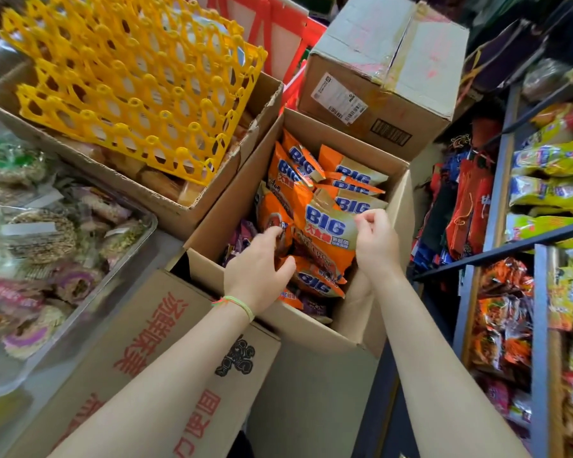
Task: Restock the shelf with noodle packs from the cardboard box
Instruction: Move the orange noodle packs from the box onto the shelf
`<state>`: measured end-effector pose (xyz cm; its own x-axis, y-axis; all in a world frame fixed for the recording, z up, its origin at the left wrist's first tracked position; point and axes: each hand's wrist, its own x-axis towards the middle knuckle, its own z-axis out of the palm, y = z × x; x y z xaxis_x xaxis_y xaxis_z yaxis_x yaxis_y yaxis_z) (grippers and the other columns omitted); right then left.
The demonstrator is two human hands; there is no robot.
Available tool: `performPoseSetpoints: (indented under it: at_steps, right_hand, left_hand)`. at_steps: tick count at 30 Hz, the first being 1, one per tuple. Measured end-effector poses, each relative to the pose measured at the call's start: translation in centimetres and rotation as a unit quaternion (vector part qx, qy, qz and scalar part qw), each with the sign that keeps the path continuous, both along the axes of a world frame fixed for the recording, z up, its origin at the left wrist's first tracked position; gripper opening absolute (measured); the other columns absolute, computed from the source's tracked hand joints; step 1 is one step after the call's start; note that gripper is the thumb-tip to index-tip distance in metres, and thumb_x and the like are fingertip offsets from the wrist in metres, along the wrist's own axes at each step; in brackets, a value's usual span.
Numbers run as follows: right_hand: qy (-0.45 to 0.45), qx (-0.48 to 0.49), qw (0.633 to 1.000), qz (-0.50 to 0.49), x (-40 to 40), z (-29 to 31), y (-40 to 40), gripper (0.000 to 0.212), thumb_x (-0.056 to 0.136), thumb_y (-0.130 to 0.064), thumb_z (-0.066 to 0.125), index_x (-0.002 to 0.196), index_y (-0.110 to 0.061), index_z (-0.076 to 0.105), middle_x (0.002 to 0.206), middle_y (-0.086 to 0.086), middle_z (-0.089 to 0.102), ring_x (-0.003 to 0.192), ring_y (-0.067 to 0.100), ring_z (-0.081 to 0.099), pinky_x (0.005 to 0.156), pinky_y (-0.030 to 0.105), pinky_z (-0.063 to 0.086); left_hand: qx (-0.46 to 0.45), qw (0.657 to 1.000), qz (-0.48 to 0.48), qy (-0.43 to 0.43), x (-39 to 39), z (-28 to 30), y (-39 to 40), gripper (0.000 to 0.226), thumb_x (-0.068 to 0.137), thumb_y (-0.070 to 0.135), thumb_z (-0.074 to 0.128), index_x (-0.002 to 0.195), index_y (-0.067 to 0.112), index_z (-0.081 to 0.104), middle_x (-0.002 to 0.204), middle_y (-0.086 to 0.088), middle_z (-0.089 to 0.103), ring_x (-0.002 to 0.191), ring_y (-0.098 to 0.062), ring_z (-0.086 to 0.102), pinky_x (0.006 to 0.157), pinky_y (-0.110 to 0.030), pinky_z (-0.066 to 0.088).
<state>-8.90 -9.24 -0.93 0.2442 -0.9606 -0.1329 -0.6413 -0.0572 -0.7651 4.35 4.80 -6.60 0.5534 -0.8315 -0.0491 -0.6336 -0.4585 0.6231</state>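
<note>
Both hands reach into the open box point(371, 328) of orange packs point(344, 190). Left hand point(258, 269) curls its fingers round one pack point(275, 216); right hand point(376, 238) pinches the top pack point(328, 233) by its edge. Yellow trays point(129, 77) sit left, a sealed carton point(377, 77) behind, the shelf point(540, 246) right.

An open brown cardboard box point(315, 352) is full of orange noodle packs point(328, 223) with "BIG" in blue. The shelf point(540, 239) at the right holds bright packs.
</note>
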Motion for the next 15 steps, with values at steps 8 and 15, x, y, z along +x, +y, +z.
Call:
performPoseSetpoints:
  at_steps: [8, 15]
  right_hand:
    - [-0.175, 0.188, 0.965, -0.042, 1.9, 3.5, 0.9, 0.028, 0.102, -0.042, 0.046, 0.113, -0.018, 0.055, 0.100, 0.000, 0.073, 0.090, 0.015, 0.073, 0.075, 0.036, 0.061]
    - [0.045, 0.141, 0.989, -0.017, 3.2, -2.4, 0.1, 0.022, 0.096, -0.024, 0.059, 0.116, -0.019, 0.053, 0.116, 0.003, 0.062, 0.103, 0.018, 0.060, 0.090, 0.036, 0.053]
  left_hand:
    - [-0.104, 0.886, -0.064, 0.448, 2.9, 2.6, 1.0, 0.068, 0.071, 0.052, 0.083, 0.130, 0.030, 0.056, 0.121, 0.012, 0.070, 0.109, -0.007, 0.067, 0.097, -0.040, 0.055]
    - [-0.102, 0.992, 0.022, -0.066, 6.0, 0.0, 0.9, 0.027, 0.084, 0.038, 0.075, 0.101, 0.020, 0.063, 0.090, 0.001, 0.071, 0.081, -0.025, 0.068, 0.061, -0.025, 0.040]
